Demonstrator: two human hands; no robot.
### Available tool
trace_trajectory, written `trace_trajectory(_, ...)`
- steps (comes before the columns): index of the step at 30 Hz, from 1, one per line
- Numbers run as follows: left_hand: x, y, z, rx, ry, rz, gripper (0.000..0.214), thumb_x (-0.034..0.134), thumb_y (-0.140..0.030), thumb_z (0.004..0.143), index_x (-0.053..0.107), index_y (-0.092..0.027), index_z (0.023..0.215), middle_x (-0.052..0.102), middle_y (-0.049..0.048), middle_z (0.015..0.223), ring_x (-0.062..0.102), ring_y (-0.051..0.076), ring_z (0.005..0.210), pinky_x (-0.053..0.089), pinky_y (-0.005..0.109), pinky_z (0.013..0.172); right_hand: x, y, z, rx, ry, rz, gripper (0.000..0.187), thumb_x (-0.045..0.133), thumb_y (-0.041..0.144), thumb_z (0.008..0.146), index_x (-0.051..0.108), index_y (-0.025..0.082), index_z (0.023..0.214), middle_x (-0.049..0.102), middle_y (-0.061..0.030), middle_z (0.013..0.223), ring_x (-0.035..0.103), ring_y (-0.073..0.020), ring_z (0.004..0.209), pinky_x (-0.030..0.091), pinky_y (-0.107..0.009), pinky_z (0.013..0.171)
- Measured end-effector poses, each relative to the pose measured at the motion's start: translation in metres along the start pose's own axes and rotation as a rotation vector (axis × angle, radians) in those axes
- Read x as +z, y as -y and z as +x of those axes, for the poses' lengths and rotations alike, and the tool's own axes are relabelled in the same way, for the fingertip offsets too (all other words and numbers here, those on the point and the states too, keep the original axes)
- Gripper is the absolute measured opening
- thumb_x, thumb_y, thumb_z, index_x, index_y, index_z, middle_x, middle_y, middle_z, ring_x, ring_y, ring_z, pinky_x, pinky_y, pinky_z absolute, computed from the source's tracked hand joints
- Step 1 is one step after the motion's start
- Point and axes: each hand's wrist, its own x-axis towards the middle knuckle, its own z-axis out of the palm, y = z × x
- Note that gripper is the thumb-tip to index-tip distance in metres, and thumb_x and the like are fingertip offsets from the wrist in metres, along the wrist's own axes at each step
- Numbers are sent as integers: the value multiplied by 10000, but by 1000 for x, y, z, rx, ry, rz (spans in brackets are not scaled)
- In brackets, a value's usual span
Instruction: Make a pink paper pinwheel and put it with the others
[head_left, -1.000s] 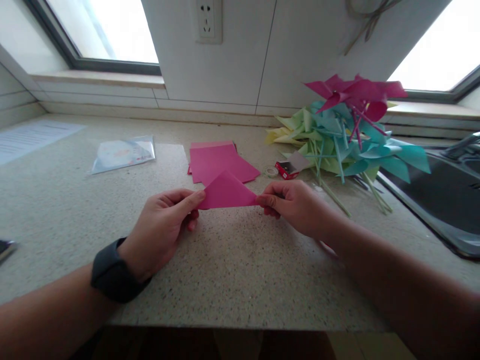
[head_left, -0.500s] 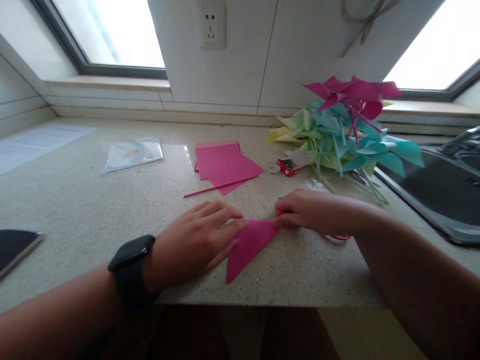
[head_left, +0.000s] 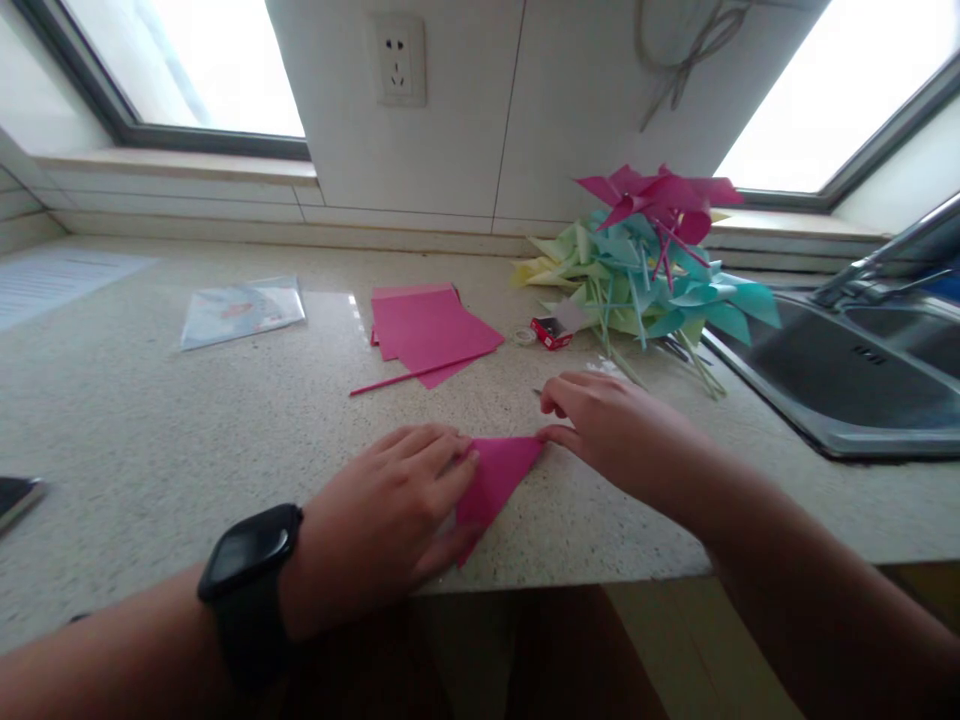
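Observation:
A folded pink sheet of paper [head_left: 495, 478] lies as a triangle near the counter's front edge. My left hand [head_left: 397, 500], with a dark watch on its wrist, rests on the left part of the paper. Its fingers are stretched out and cover that side. My right hand [head_left: 600, 415] is at the paper's right corner, the thumb tip touching it. The curled forefinger is lifted apart from the thumb. A small grey tip [head_left: 537, 392] shows beside the right fingers; the rest of it is hidden.
Pink paper squares [head_left: 435, 325] lie behind, with a thin pink stick [head_left: 397, 382] across their front. A small red box [head_left: 551, 333] and a tape roll [head_left: 523, 336] are beside them. Paper pinwheels [head_left: 637, 260] are piled near the sink [head_left: 825, 400]. A plastic packet [head_left: 244, 312] lies left.
My right forefinger has come off the paper's corner, opening the pinch with the thumb. My left fingers have shifted lower over the paper. The camera view has turned a little right.

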Motion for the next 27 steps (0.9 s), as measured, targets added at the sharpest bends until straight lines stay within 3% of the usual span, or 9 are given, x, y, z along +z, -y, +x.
trace_trajectory(2,1,-4,-2,-13,4,44,384,535,-325,968,585,-119,1288,629,150,1285,579,316,1183,491,501,1016,5,24,-12,-15,-156,74,232,534,202,979,668,102,1140,724,-148,1113,678,-275,1015,529,-431,894)
trace_trajectory(4,3,-8,-4,-8,0,89,415,514,-320,981,551,-112,1338,599,163,1359,553,321,1250,466,500,1054,14,49,-23,-120,-208,154,404,473,269,1011,572,52,1336,633,-200,1343,606,-299,1230,482,-476,1044)
trace_trajectory(7,8,-12,-11,7,27,145,594,589,-367,939,458,-72,1438,502,205,1484,464,342,1372,403,493,1130,32,79,-32,-193,-92,247,828,507,580,957,372,-36,1492,409,-257,1535,419,-334,1424,401,-474,1156)
trace_trajectory(9,11,-14,-15,4,64,184,650,623,-372,912,442,-65,1456,479,217,1505,446,352,1393,382,493,1149,40,88,-34,-150,-70,267,973,498,690,910,312,-46,1520,353,-255,1564,368,-331,1455,340,-457,1200)
trace_trajectory(15,15,-15,-18,3,49,240,665,611,-412,918,451,-62,1460,457,222,1523,446,362,1400,402,504,1137,42,83,-35,-62,-42,294,995,405,773,894,343,7,1528,385,-211,1565,374,-320,1454,318,-448,1212)
trace_trajectory(19,15,-16,-17,20,-1,277,627,584,-442,945,508,-28,1410,501,248,1479,486,386,1364,455,527,1084,39,76,-40,-40,-45,253,961,392,760,907,387,9,1507,424,-224,1539,407,-335,1432,355,-464,1190)
trace_trajectory(27,11,-17,-15,-10,-20,253,550,470,-447,1001,548,-72,1396,528,229,1462,520,376,1341,489,546,1040,43,50,-58,43,-71,123,862,425,645,956,399,-42,1475,469,-289,1482,461,-366,1389,403,-494,1151)
